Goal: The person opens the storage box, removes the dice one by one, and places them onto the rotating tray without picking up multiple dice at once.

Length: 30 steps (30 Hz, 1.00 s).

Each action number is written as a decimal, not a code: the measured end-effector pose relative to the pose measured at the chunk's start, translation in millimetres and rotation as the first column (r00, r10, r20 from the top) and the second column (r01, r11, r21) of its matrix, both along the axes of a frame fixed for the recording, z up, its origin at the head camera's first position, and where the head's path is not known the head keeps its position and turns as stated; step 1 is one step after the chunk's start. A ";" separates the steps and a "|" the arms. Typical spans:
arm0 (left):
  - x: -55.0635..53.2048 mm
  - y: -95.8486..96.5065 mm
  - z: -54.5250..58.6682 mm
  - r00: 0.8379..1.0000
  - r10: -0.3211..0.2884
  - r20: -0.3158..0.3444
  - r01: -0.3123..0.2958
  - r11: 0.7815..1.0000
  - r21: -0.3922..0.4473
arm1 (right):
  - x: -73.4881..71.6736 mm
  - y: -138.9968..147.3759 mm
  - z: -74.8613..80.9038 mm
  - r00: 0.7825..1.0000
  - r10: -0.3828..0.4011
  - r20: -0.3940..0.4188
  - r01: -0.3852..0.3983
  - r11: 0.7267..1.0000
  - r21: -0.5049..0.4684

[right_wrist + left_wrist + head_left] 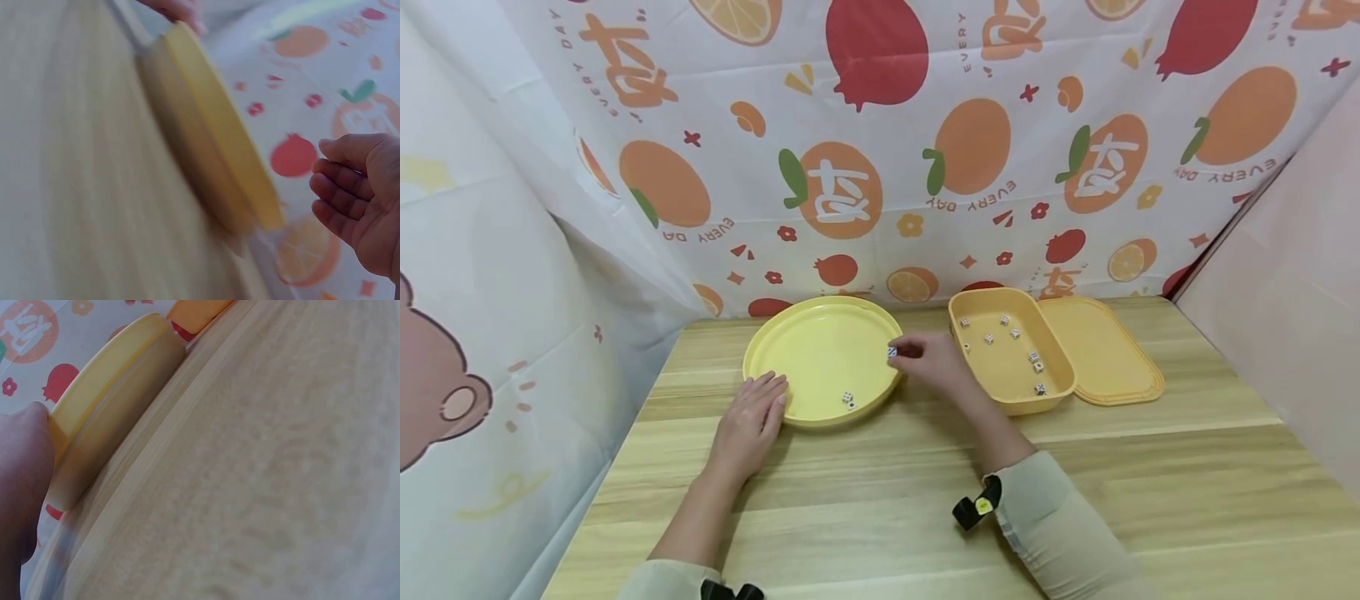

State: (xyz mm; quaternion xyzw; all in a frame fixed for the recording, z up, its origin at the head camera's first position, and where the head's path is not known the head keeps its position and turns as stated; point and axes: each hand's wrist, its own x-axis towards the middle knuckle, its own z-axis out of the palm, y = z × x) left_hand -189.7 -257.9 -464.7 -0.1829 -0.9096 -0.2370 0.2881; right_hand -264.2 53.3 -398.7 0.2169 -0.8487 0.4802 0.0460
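Pinching a die between thumb and fingers, the right hand hovers at the right rim of the yellow tray; the left hand, fingers extended, touches its near-left rim.

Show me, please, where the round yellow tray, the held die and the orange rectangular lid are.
Round yellow tray (820,358), head view: bare inner floor.
Held die (892,352), head view: its visible face.
Orange rectangular lid (1101,350), head view: middle of its flat panel.
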 end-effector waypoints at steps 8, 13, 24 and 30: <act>0.9 2.6 1.0 1.000 -0.006 0.001 0.006 1.000 -0.011 | 8.9 -28.5 -21.7 0.992 0.119 -0.040 -0.110 0.975 0.191; 1.1 3.0 1.5 1.000 -0.002 0.010 0.002 1.000 -0.010 | 9.7 -29.9 -26.9 0.985 0.131 -0.113 -0.104 0.971 0.216; -0.1 2.6 2.4 1.000 0.000 -0.004 0.000 1.000 -0.017 | 12.1 -26.5 -24.7 0.977 0.153 -0.150 -0.119 0.970 0.211; 0.9 0.2 1.4 1.000 0.006 0.005 -0.006 1.000 -0.024 | 15.0 -18.7 -5.6 0.980 0.185 -0.078 -0.156 0.946 0.285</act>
